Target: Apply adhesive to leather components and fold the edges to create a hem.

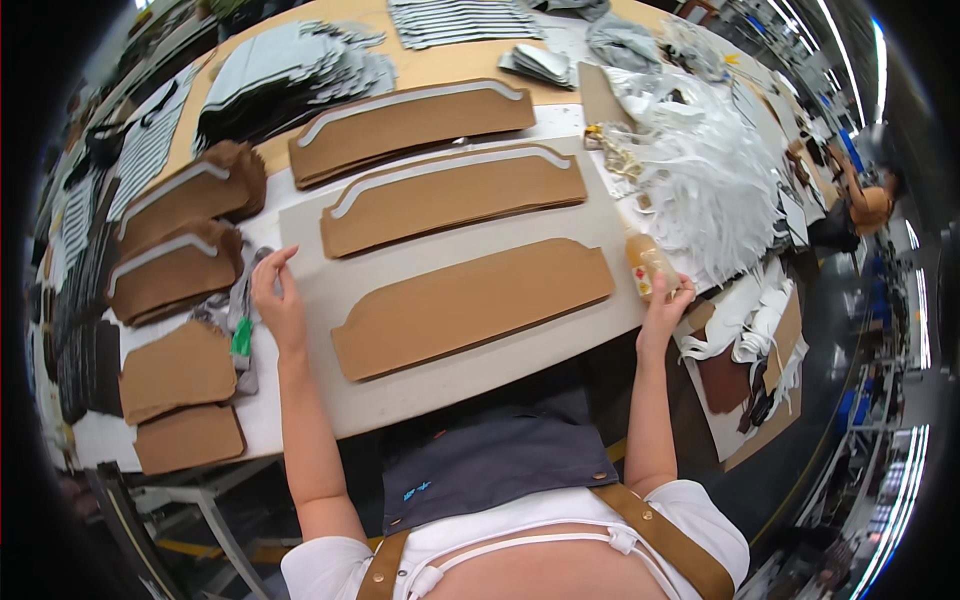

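Observation:
My left hand [277, 288] is raised over the table's left part, beside a grey cloth strip with a green piece [242, 337]. Its fingers are loosely bent and apart, with nothing visible in them. At the right edge of the grey board [450, 235], my right hand [667, 302] is closed around a bottle with amber contents [641, 258]. Between my hands lies a stack of plain brown shaped panels [475, 308]. Behind it are two more brown stacks [455, 205] [410, 133], each topped with a pale curved strip.
Smaller brown stacks [180, 370] stand at the left, some with pale strips. Grey fabric pieces [290, 75] and striped pieces [465, 22] lie at the back. White strips [700, 170] heap at the right, above a box of scraps [745, 365]. A co-worker [870, 205] is far right.

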`<action>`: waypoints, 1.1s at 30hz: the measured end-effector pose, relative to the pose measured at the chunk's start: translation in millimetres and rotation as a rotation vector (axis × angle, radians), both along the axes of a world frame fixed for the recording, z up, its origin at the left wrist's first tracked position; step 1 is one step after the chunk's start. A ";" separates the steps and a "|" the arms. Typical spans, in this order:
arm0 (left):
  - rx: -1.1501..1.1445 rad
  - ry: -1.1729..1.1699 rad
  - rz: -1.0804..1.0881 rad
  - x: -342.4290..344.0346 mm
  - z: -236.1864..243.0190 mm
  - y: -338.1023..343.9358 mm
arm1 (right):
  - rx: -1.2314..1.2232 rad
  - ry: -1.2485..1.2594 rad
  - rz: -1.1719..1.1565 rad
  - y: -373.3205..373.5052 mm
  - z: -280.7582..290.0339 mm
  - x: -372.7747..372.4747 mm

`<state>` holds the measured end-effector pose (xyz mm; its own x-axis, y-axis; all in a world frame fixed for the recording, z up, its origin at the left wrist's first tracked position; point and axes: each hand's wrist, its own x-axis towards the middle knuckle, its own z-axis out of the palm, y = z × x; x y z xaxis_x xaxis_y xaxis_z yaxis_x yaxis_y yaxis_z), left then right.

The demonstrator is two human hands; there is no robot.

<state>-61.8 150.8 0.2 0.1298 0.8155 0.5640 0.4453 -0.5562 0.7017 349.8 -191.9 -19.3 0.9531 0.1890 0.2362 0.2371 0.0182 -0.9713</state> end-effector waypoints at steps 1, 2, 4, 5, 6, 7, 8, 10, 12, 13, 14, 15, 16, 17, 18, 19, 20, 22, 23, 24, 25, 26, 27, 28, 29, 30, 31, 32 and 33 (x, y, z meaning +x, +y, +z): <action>0.011 -0.006 -0.025 1.8 -1.6 0.5 | -0.094 -0.035 0.021 -4.7 -5.8 2.7; -0.008 0.004 -0.012 4.8 -4.4 1.2 | -0.155 -0.059 0.012 -11.8 -8.3 8.7; -0.033 0.040 0.023 3.2 -11.0 2.7 | -0.203 -0.078 -0.001 -15.7 -5.9 17.7; -0.020 0.038 0.011 3.0 -14.5 3.7 | -0.326 -0.177 -0.048 -19.5 -1.3 27.1; -0.046 0.023 0.023 3.9 -15.3 3.7 | -0.450 -0.275 -0.094 -22.9 4.7 37.3; -0.074 0.010 0.040 2.5 -16.9 3.5 | -0.420 -0.351 -0.099 -19.4 19.8 46.7; -0.063 0.010 0.036 -0.5 -19.8 3.7 | -0.391 -0.427 -0.102 -13.0 37.0 60.2; -0.071 -0.028 0.059 -2.4 -22.9 5.0 | -0.408 -0.645 -0.193 -1.3 67.1 97.6; -0.051 -0.045 0.034 3.7 -23.1 7.4 | -0.521 -0.839 -0.292 5.4 83.1 152.3; -0.041 -0.057 0.028 4.2 -23.8 8.6 | -0.582 -0.876 -0.337 15.3 89.6 171.0; -0.033 -0.056 0.031 2.9 -26.1 9.1 | -0.643 -0.911 -0.377 25.1 94.1 185.3; -0.019 -0.042 0.027 1.3 -28.9 9.7 | -0.635 -0.911 -0.377 30.7 96.0 197.7; -0.006 -0.027 0.025 -0.1 -28.4 10.1 | -0.795 -0.925 -0.372 35.9 96.8 207.7; 0.000 -0.026 0.028 0.1 -28.6 10.7 | -0.956 -0.937 -0.367 37.1 95.8 214.6; 0.003 -0.039 0.030 0.5 -28.8 8.7 | -0.949 -0.937 -0.356 40.2 96.6 214.7; 0.009 -0.052 0.033 0.2 -27.8 7.2 | -0.903 -1.027 -0.359 41.5 104.0 211.3; 0.012 -0.048 0.042 0.0 -27.4 8.0 | -0.855 -1.115 -0.363 41.3 111.5 207.5; 0.036 -0.079 0.026 3.1 -27.1 9.0 | -0.813 -1.015 -0.241 34.2 130.0 190.4; 0.032 -0.071 0.032 4.7 -25.8 8.7 | -0.777 -0.912 -0.123 29.8 141.3 175.6; 0.036 -0.082 0.044 1.9 -23.7 5.9 | -0.778 -0.669 -0.061 39.3 162.2 141.4; 0.042 -0.098 0.041 4.7 -19.8 4.0 | -0.780 -0.664 -0.052 35.6 172.9 123.7; 0.035 -0.108 0.025 7.9 -14.9 2.3 | -0.784 -0.674 0.004 31.0 179.5 110.6; 0.033 -0.100 0.034 7.7 -11.5 1.1 | -0.784 -0.685 0.065 28.8 186.4 97.3; -0.002 -0.121 -0.001 6.9 -7.7 0.0 | -0.783 -0.681 0.075 25.4 197.7 81.4; -0.040 -0.140 -0.034 6.4 -4.8 -2.9 | -0.736 -0.530 0.255 22.2 208.5 64.7; -0.045 -0.135 -0.030 12.8 5.5 -10.6 | -0.687 -0.377 0.424 17.9 220.1 47.2; -0.118 -0.201 -0.123 23.9 23.8 -24.6 | -0.691 -0.323 0.575 14.6 233.1 27.7; -0.191 -0.269 -0.220 35.7 44.5 -40.6 | -0.692 -0.267 0.721 11.7 241.0 8.8; -0.196 -0.204 -0.327 43.7 66.2 -58.9 | -0.639 -0.293 0.896 12.9 236.1 -5.9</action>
<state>-18.0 91.9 66.4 0.3010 0.8445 0.4429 0.1093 -0.4920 0.8637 343.9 -179.1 216.8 0.3387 0.9399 0.0435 0.6075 -0.1832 -0.7729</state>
